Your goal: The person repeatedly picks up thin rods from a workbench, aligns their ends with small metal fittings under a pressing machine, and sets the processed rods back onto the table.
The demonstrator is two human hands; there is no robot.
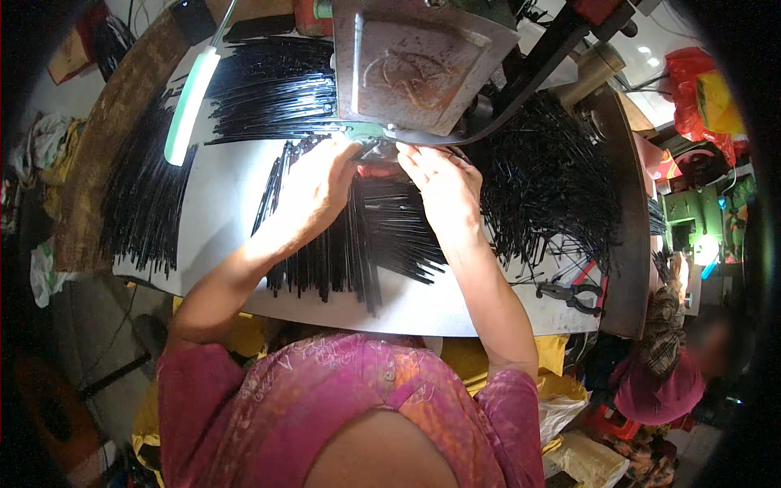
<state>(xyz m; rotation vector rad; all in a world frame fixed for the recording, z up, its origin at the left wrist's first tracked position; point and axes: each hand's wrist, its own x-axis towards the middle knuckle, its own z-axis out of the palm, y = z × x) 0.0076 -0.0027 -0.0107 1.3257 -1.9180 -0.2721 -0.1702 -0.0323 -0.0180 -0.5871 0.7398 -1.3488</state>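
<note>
In the head view a metal machine (423,65) stands at the top centre, its worn grey housing above my hands. My left hand (321,179) reaches to the left side of its work point, fingers pinched together near a small green part (362,130). On the other side my right hand (443,183) is closed, thumb and fingers pressed together, with something dark and thin at the fingertips. What either hand grips is too small to name. Below and between my wrists lies a pile of thin black rods (325,252), ends pointing toward me.
More black rods (272,89) lie behind my left hand, with another bundle (146,195) farther left. A tangled black heap (545,179) fills the right side. Pliers (573,294) lie at the table's front right. A lamp (191,106) hangs upper left. A co-worker (663,374) sits at far right.
</note>
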